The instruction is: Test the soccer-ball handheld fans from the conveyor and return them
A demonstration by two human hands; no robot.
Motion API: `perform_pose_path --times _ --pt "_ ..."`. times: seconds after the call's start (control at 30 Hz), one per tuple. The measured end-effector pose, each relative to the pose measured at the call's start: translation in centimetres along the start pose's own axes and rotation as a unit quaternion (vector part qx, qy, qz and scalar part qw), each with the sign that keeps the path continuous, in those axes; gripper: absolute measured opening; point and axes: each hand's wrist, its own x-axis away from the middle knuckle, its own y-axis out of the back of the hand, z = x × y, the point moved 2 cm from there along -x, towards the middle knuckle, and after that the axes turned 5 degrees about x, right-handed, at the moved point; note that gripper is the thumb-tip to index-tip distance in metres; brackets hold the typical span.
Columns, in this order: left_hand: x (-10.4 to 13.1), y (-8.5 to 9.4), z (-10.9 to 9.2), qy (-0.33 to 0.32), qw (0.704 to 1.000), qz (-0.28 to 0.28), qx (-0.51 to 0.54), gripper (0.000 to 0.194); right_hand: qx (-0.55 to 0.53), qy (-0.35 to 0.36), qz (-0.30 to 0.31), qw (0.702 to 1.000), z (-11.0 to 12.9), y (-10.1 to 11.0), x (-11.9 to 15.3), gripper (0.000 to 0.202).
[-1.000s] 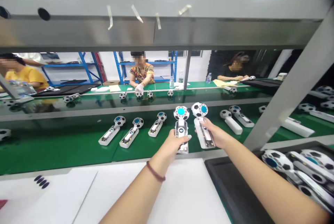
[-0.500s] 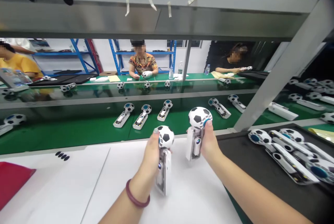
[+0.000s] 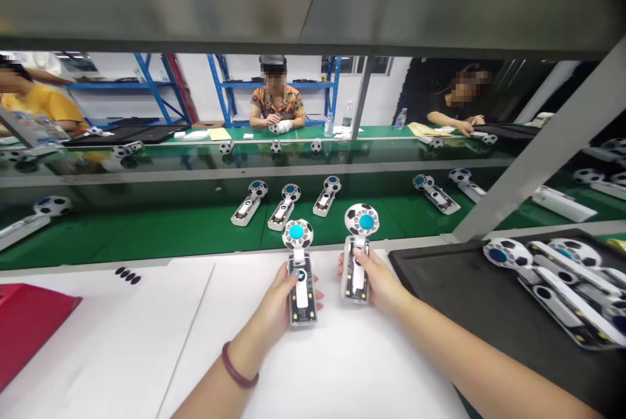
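Observation:
My left hand [image 3: 280, 298] is wrapped round a soccer-ball-headed device [image 3: 302, 302], its thumb by the small round display. The device stands tilted up, its blue disc and dark body with a white strip facing me. In my right hand [image 3: 379, 275] is a second soccer-ball-headed device [image 3: 362, 220], held the same way, with the thumb on its front near the white strip. The two devices are side by side and apart, above the white work surface [image 3: 235, 354].
Several like devices [image 3: 249, 204] lie on the green belt [image 3: 171, 223] beyond. A black tray [image 3: 440, 302] at right holds more. Small black ovals [image 3: 128, 275] and a red object [image 3: 29, 321] lie at left. A slanted metal post [image 3: 538, 139] stands at right. Co-workers [image 3: 277, 103] sit opposite.
Both devices have been turned so their blue discs and fronts face me. My hands have shifted down from the ball heads to the bodies. The head view has tilted down.

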Motion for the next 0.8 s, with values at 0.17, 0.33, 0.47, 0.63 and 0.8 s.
perform_pose_path --times 0.17,0.33,0.47,0.63,0.8 --pt "0.5 -0.5 -0.5 0.022 0.999 0.036 0.007 0.048 -0.086 -0.047 0.000 0.995 0.3 0.2 0.5 0.039" --pt "0.6 -0.3 -0.5 0.026 0.999 0.036 0.001 0.057 -0.070 -0.037 0.048 0.996 0.4 0.3 0.7 0.036" --pt "0.6 -0.4 -0.6 0.039 0.999 0.027 0.000 0.061 -0.059 -0.043 0.078 0.994 0.4 0.0 1.0 0.036" --pt "0.6 -0.5 -0.7 0.036 0.999 0.016 -0.003 0.058 -0.049 -0.044 0.098 0.993 0.5 -0.4 1.2 0.041" --pt "0.8 -0.4 -0.7 0.038 0.999 0.024 -0.007 0.055 -0.045 -0.041 0.070 0.996 0.8 -0.7 1.2 0.045"
